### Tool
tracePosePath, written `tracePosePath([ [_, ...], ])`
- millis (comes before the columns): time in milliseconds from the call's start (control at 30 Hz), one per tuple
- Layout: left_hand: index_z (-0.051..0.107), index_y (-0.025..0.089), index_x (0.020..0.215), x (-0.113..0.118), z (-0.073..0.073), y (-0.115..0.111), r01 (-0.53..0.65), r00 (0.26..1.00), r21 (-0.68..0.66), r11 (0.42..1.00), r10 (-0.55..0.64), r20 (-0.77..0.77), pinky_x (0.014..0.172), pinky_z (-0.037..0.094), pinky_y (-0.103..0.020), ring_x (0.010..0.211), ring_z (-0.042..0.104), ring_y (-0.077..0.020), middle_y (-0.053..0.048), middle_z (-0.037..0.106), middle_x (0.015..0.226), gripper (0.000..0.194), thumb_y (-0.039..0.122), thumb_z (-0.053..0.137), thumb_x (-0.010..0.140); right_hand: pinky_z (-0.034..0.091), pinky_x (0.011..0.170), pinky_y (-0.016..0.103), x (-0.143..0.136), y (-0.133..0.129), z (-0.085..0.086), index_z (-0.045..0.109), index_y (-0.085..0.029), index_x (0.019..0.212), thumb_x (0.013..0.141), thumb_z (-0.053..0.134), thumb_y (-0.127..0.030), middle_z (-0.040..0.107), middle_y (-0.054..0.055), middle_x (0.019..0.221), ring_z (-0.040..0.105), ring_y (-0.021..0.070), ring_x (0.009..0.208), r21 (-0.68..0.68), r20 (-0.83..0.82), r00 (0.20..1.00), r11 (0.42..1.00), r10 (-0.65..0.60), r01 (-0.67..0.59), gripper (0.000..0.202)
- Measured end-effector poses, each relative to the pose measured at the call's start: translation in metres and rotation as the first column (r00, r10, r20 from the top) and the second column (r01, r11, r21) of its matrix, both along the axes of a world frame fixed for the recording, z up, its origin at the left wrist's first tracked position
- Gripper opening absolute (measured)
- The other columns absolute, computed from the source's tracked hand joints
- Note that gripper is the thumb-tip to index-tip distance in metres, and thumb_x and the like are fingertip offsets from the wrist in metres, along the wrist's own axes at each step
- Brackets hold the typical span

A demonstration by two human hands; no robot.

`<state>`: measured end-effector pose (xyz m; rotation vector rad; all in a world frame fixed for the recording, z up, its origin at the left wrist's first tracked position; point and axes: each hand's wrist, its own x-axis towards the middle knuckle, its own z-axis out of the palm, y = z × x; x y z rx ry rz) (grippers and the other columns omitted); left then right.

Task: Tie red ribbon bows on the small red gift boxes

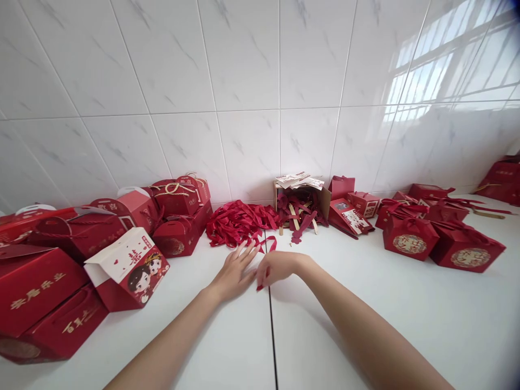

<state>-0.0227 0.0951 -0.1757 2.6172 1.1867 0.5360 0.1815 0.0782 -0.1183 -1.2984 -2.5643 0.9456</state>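
My left hand [234, 272] lies flat on the white table with its fingers apart, its tips near the front of a heap of red ribbons [241, 219]. Close beside it, my right hand [277, 267] bends down at the wrist with its fingers pinched. A red ribbon [273, 244] runs from the heap behind the right hand, and a short red end shows under its fingertips. Where exactly the fingers grip the ribbon is hidden.
Red gift boxes [40, 292] crowd the left, with a cartoon-printed box [134, 271] in front. A cardboard box [324, 200] at the wall holds dark red strips and paper cards [300, 180]. More red boxes [410, 238] stand right. A dark seam [273, 330] divides the table.
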Motion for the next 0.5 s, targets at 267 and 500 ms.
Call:
tracePosePath([
  [267,0.049,0.034,0.131,0.002,-0.005,0.004,-0.030,1.000,-0.124,0.992,0.030,-0.008,0.109,0.023,-0.053,0.137,0.029,-0.0287,-0.001,0.042,0.143,0.041,0.041,0.033,0.094,0.046,0.087,0.029,0.066,0.056,0.002,0.066,-0.018,0.112,0.088,0.038,-0.015,0.065,0.008,0.115,0.061,0.0196,0.102,0.290,-0.301,0.802,0.752,-0.516,0.592,0.038],
  [500,0.045,0.040,0.132,0.000,-0.001,0.006,-0.061,0.997,-0.172,0.983,0.054,-0.048,0.110,0.023,-0.054,0.138,0.025,-0.0285,0.004,0.041,0.144,0.041,0.042,0.030,0.095,0.046,0.085,0.024,0.124,0.110,-0.018,0.069,-0.020,0.100,0.077,0.045,-0.002,0.070,0.003,0.103,0.063,0.0172,0.097,0.337,-0.325,0.677,0.588,-0.661,0.735,0.038],
])
